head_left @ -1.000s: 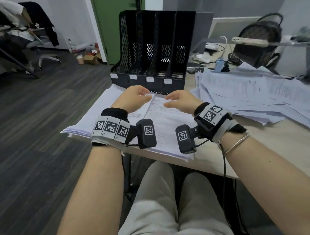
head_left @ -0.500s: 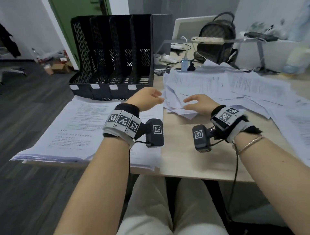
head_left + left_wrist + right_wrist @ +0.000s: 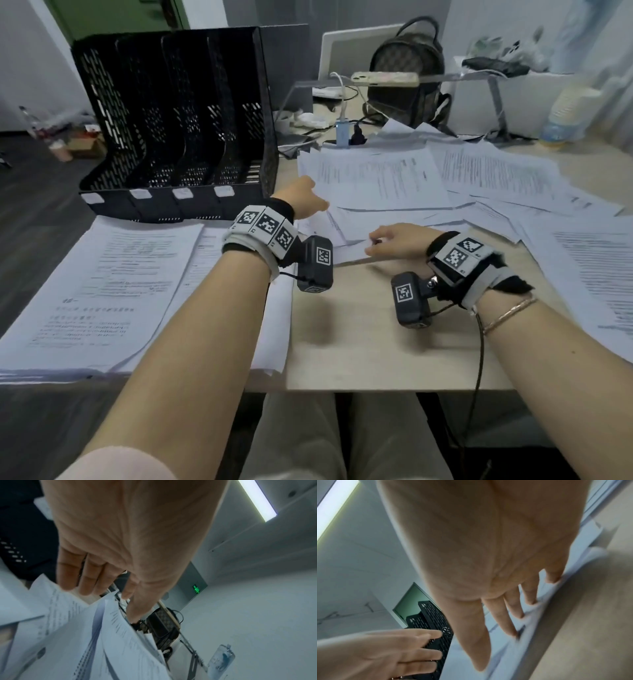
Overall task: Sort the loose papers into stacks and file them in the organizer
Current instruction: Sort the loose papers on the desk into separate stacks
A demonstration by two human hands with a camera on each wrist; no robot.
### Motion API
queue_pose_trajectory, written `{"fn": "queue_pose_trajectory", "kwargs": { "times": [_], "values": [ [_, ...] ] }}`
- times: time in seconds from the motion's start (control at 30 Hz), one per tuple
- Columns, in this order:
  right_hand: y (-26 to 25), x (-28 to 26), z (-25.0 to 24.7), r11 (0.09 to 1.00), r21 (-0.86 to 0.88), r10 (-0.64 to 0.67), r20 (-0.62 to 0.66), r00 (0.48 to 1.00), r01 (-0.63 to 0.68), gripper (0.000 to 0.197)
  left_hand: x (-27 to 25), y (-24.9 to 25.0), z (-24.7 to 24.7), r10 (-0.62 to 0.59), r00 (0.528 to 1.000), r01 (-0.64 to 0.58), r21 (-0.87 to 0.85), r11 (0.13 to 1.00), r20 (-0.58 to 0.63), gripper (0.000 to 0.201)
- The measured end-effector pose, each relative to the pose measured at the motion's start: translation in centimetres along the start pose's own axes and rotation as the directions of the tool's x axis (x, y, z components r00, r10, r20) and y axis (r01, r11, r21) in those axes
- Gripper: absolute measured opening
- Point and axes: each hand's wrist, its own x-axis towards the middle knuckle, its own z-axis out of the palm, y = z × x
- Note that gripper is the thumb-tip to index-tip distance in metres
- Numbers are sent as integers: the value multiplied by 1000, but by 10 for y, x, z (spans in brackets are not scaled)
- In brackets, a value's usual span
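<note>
The black four-slot organizer (image 3: 178,120) stands at the desk's back left, its slots dark inside. In front of it lie flat sorted stacks (image 3: 102,291) of printed sheets. A messy pile of loose papers (image 3: 411,181) covers the desk's right half. My left hand (image 3: 305,202) hovers at the pile's left edge with straight fingers (image 3: 85,580) above the sheets (image 3: 120,642) and holds nothing. My right hand (image 3: 390,240) lies on the pile's near edge, its straight fingertips (image 3: 513,609) touching the paper. In the right wrist view the left hand (image 3: 393,653) shows in front of the organizer (image 3: 433,616).
Behind the pile are a dark backpack (image 3: 407,78), a phone (image 3: 385,78) on a clear riser, a plugged-in charger (image 3: 342,133) with cables, and a bottle (image 3: 565,113). Bare desk (image 3: 359,325) lies between the stacks and the pile, up to the front edge.
Both hands have moved right, from the sorted stack in front of the organizer to the loose pile. The right hand now touches the pile's near edge.
</note>
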Motion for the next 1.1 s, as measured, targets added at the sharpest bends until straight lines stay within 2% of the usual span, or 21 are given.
{"fn": "queue_pose_trajectory", "kwargs": {
  "times": [0.2,0.37,0.47,0.57,0.63,0.7,0.8,0.87,0.93,1.03,1.1],
  "values": [
    [17,-5,-1,995,91,-27,-14,1000,28,49,22,-2,24,-42,999,43,-26,999,32,48],
    [17,-13,1,992,115,-47,-26,999,50,45,29,-8,31,-75,997,72,-108,992,-29,22],
    [19,-19,0,990,128,-48,-23,999,50,43,29,-10,34,-99,995,94,-111,989,-33,29],
    [22,-23,-1,985,169,-31,-42,999,38,45,26,-11,33,-123,985,108,-123,986,-120,27],
    [22,-25,-2,982,189,-17,-56,998,27,47,25,-13,29,-141,965,107,-156,982,-223,36],
    [21,-25,-4,976,218,-9,-69,998,24,47,22,-15,22,-120,924,46,-206,977,-363,40],
    [18,-26,-5,949,312,-3,-141,990,47,39,19,-19,11,-115,827,-60,-290,955,-551,38],
    [15,-27,-5,922,378,-5,-201,979,83,34,15,-22,6,-182,788,-77,-387,919,-588,29],
    [12,-30,-3,905,411,-17,-228,973,112,33,11,-26,6,-206,801,-76,-437,896,-563,5],
    [8,-33,0,900,423,-26,-194,981,107,33,5,-32,10,-208,852,-9,-411,912,-480,33],
    [8,-35,3,911,404,-24,-156,987,86,35,-5,-28,13,-222,909,75,-384,920,-353,38]
  ]
}}
